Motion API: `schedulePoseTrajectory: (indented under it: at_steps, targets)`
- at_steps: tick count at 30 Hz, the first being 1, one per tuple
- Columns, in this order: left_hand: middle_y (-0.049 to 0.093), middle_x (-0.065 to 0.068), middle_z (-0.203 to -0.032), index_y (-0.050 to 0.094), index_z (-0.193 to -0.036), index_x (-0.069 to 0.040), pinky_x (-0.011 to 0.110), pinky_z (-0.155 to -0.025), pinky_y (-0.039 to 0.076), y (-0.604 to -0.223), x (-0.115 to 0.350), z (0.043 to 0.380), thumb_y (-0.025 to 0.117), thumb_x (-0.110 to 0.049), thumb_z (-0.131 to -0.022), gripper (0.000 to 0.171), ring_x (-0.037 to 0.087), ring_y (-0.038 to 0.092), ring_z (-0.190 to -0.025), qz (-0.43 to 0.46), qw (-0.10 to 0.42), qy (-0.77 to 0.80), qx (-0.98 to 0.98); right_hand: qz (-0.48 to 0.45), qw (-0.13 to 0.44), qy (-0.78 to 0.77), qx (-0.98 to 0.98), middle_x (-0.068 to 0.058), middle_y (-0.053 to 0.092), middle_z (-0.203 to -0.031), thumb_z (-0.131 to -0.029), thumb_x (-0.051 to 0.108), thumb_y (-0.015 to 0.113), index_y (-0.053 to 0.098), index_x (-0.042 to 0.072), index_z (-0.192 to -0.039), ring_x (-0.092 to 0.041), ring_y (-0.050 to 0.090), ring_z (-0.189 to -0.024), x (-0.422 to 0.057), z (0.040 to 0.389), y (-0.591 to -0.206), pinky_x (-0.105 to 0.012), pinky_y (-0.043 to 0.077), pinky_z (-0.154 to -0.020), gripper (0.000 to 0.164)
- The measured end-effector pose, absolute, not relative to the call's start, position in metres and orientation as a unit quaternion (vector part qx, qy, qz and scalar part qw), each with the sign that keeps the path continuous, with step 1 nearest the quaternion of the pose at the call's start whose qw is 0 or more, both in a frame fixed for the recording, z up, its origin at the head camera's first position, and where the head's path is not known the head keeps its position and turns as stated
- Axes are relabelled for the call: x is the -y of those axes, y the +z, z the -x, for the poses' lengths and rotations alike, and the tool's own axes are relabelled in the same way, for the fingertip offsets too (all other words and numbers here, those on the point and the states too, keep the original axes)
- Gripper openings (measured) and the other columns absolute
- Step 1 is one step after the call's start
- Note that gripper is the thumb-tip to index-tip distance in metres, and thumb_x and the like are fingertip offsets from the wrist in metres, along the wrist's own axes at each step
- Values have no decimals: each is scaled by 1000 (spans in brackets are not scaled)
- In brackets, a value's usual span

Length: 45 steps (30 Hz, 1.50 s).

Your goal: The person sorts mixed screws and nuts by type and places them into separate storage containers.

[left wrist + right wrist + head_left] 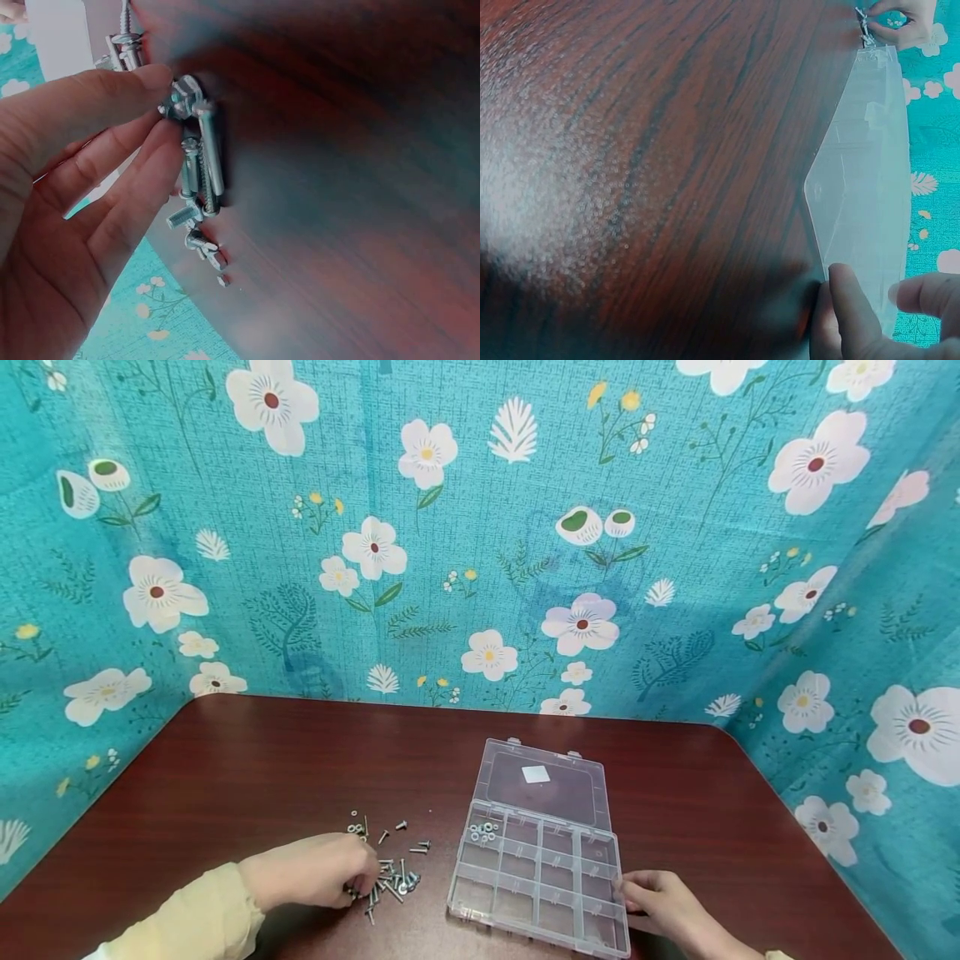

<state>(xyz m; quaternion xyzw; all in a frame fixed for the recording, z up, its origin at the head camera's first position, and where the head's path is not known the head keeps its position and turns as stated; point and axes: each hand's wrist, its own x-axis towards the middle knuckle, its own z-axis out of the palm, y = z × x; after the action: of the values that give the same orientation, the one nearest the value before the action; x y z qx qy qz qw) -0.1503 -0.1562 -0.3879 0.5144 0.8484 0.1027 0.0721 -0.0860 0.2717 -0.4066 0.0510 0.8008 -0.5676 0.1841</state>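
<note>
My left hand (318,868) is at the pile of small metal screws and bolts (393,881) on the table. In the left wrist view, its thumb and fingertips pinch a small metal nut (180,101), with bolts (210,150) lying just past the fingers. A clear plastic compartment box (536,885) lies to the right, its lid (543,785) folded back flat. Several nuts (483,832) sit in its back-left compartment. My right hand (663,906) holds the box's right side wall, with its fingers at the edge.
Loose washers and nuts (355,828) lie behind the left hand, and stray screws (420,847) lie between pile and box. The dark red-brown table (300,760) ends at a blue flowered cloth (450,568) at the back and sides.
</note>
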Motion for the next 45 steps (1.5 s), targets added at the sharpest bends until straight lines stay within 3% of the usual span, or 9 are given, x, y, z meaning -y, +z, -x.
schedulePoseTrajectory:
  at_steps: [7, 20, 28, 45]
  targets:
    - [49, -15, -61, 57, -63, -19, 8, -52, 34, -389, 155, 151, 63, 9, -56, 29, -4, 43, -60, -515, 69, 110, -847, -50, 187, -565, -802, -5, 58, -88, -91, 9, 46, 43, -28, -110, -15, 57, -83, -272, 86, -406, -41, 54, -79, 42]
    - [52, -11, -64, 60, -65, -15, 8, -52, 37, -369, 135, 164, 67, 10, -66, 26, -3, 44, -60, -553, 53, 123, -823, -71, 176, -548, -815, -10, 60, -93, -93, 12, 48, 42, -29, -111, -16, 56, -83, -270, 87, -405, -41, 54, -78, 45]
    - [61, -8, -71, 71, -73, -12, 8, -62, 46, -356, 107, 175, 68, 6, -70, 18, -2, 57, -71, -562, 51, 117, -817, -71, 181, -545, -816, -9, 59, -92, -93, 14, 48, 43, -28, -111, -16, 56, -84, -270, 86, -403, -42, 54, -78, 46]
    - [55, -5, -63, 68, -67, -7, 11, -55, 39, -347, 38, 206, 64, 5, -74, 14, 3, 45, -60, -554, 36, 152, -818, -52, 184, -559, -807, -9, 60, -91, -93, 11, 47, 42, -29, -111, -16, 56, -85, -273, 86, -406, -42, 54, -78, 43]
